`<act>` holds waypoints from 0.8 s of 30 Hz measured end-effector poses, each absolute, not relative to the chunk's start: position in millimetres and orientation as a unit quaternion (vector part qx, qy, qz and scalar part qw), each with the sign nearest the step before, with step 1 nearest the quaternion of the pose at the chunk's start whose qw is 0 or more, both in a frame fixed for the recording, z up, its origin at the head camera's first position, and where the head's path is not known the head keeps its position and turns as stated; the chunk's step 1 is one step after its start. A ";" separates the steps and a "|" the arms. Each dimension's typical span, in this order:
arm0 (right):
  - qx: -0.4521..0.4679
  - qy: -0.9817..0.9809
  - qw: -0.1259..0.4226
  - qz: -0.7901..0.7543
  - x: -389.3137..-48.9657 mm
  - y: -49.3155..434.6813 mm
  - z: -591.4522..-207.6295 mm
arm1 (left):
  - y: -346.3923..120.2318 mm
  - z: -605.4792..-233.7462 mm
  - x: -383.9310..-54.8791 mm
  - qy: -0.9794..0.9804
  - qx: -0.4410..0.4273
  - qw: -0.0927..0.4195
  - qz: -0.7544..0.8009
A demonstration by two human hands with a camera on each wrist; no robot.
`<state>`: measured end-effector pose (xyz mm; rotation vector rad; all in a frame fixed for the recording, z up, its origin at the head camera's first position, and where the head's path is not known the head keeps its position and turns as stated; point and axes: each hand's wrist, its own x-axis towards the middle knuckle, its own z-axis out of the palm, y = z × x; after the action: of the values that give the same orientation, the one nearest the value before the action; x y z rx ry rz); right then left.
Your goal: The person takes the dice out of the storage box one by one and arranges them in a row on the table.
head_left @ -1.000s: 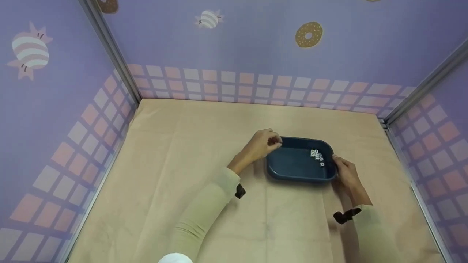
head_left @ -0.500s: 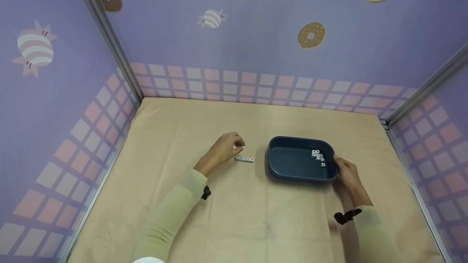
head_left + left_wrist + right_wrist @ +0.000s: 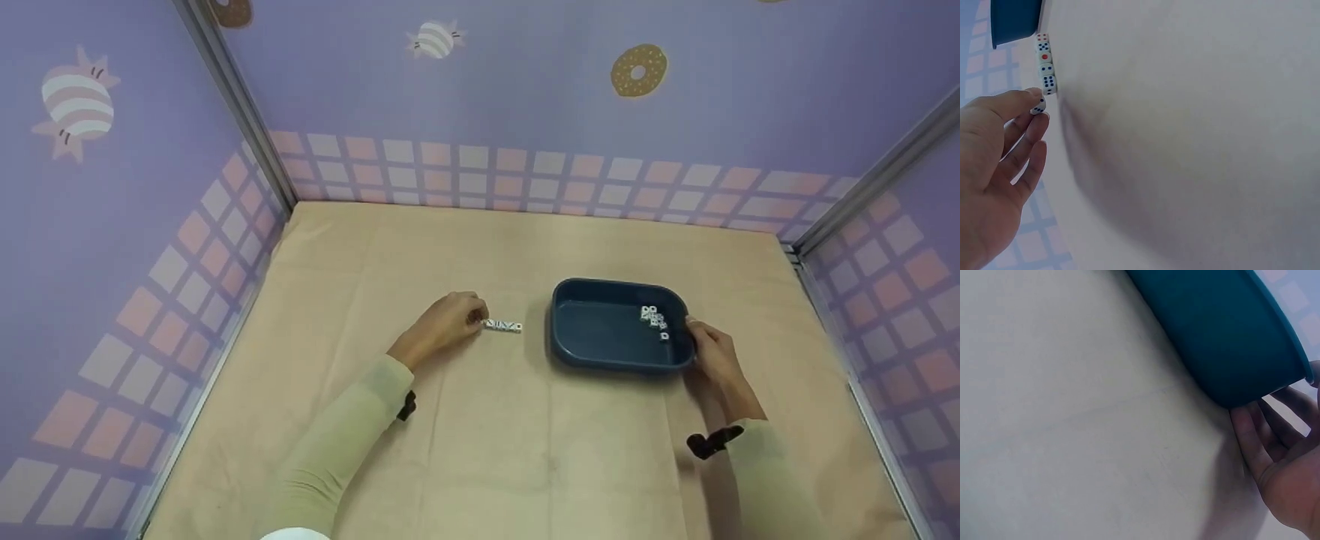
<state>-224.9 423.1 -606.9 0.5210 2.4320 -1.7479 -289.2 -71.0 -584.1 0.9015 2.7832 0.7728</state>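
Note:
Between thumb and fingers my left hand (image 3: pixel 444 322) pinches a white die (image 3: pixel 1038 106) with dark pips. It is held at the near end of a straight row of dice (image 3: pixel 1045 68) on the cloth; one die there shows a red pip. In the head view the row (image 3: pixel 502 325) runs rightward from the fingertips. My right hand (image 3: pixel 718 361) grips the right end of a dark blue tray (image 3: pixel 600 363), thumb at the rim and fingers against the outside wall. Several loose dice (image 3: pixel 654 318) lie in a cluster inside the tray, toward its right end.
A beige cloth (image 3: pixel 480 450) covers the table. Purple patterned panels (image 3: pixel 525 90) stand at the back and both sides, joined by grey metal posts (image 3: pixel 240 105).
My left hand has moved left from over the tray's left rim, bringing a die to the left end of the row, then lowered. The right hand has stayed on the tray.

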 end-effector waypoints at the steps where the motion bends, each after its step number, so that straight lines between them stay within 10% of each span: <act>1: 0.173 0.799 0.049 -0.574 -225.2 422.9 -607.2 | -70.9 -585.4 -289.8 0.918 0.298 0.057 0.255; 24: 0.177 0.789 0.065 -0.585 -225.5 425.1 -607.2 | -62.9 -597.6 -295.4 0.912 0.299 0.066 0.273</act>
<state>-225.5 425.1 -607.2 0.5330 2.3806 -1.7647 -295.4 -62.9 -597.6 0.9018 2.7498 0.8230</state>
